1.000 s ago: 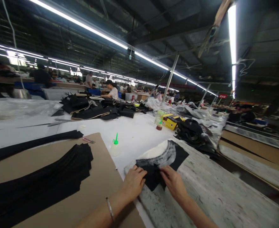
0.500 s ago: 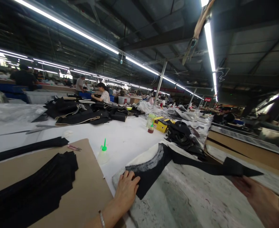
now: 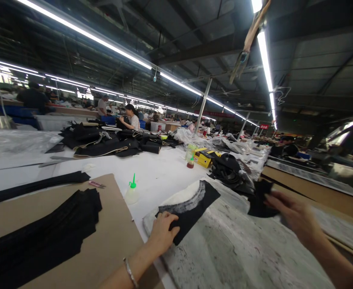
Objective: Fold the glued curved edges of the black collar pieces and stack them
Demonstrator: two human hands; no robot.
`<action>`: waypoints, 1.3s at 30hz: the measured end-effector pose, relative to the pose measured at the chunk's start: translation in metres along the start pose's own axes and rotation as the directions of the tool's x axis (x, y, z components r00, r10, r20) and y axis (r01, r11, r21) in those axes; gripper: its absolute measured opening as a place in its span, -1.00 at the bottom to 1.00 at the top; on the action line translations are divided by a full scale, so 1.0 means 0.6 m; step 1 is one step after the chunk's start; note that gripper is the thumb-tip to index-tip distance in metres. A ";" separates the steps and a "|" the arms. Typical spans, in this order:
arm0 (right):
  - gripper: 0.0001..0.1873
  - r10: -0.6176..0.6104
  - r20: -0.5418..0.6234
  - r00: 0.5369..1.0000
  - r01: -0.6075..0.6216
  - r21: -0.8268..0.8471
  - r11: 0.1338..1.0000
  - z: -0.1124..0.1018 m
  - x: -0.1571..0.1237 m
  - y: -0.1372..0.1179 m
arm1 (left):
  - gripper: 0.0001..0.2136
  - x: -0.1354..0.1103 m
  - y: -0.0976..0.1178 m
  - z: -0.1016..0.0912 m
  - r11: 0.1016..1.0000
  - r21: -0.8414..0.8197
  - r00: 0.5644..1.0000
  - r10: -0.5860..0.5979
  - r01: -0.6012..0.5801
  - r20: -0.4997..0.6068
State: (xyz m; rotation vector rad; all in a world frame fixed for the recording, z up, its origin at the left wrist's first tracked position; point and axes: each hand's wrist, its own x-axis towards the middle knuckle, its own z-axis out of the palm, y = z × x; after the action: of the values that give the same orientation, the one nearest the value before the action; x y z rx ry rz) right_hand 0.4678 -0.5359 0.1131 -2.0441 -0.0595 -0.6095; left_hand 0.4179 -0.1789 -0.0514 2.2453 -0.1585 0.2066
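Note:
My left hand (image 3: 162,233) rests with fingers pressed on the near corner of a stack of black curved fabric pieces (image 3: 191,208) lying on a grey-white stained board (image 3: 239,249). My right hand (image 3: 295,216), blurred by motion, is raised to the right and pinches one black fabric piece (image 3: 259,202) that hangs off its fingers. A small clear bottle with a green nozzle (image 3: 131,192) stands just left of the board.
A brown cardboard sheet (image 3: 113,241) at the left carries a fan of black strips (image 3: 44,237) and small pink snips (image 3: 96,184). Black fabric heaps (image 3: 107,142), a yellow box (image 3: 205,158), a dark bundle (image 3: 229,168) lie further back. Other people work at far tables.
My right hand pulled one black piece off the stack, drew it far out to the right, and now holds it up, bunched, nearer the middle. My left hand stayed on the stack.

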 end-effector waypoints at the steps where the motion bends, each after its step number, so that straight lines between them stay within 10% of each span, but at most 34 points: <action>1: -0.55 -0.043 0.126 0.991 0.042 0.012 0.999 0.034 -0.011 -0.021 | -0.68 -0.006 0.007 -0.011 0.998 -0.064 1.000 -0.010 0.010 -0.002; 7: -0.74 -0.300 0.633 0.714 0.297 0.114 0.948 0.222 -0.143 -0.164 | -0.44 -0.081 0.032 -0.123 0.937 -0.350 0.993 -0.035 -0.006 -0.110; 11: -0.80 -0.433 0.738 0.517 0.396 0.243 0.886 0.307 -0.225 -0.234 | -0.46 -0.149 0.022 -0.204 0.836 -0.549 0.970 -0.125 -0.010 -0.208; 19: -0.84 -0.551 0.751 0.364 0.309 0.461 0.832 0.459 -0.385 -0.313 | -0.68 -0.351 -0.028 -0.307 0.686 -0.710 0.908 -0.384 0.158 -0.169; 23: -0.68 -0.625 0.726 0.287 0.292 0.555 0.779 0.499 -0.503 -0.298 | -0.55 -0.506 -0.073 -0.345 0.430 -0.866 0.678 -0.718 0.256 -0.156; 30: -0.61 -0.826 0.562 0.034 0.706 0.571 0.418 0.487 -0.614 -0.209 | -0.42 -0.728 -0.152 -0.372 0.423 -0.823 0.325 -0.894 0.378 -0.310; 34: -0.68 -0.871 0.489 -0.045 0.852 0.475 0.222 0.485 -0.613 -0.178 | -0.42 -0.779 -0.161 -0.371 0.423 -0.772 0.249 -0.906 0.474 -0.343; 39: -0.66 -0.866 0.485 -0.123 0.913 0.397 0.093 0.493 -0.615 -0.156 | -0.47 -0.792 -0.168 -0.369 0.483 -0.673 0.259 -0.874 0.560 -0.412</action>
State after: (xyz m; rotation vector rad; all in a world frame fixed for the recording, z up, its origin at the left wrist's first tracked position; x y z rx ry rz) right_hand 0.2363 -0.1691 -0.0965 -1.8724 -2.1444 -0.6269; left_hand -0.0495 0.0773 -0.0861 1.4104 1.2217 0.4750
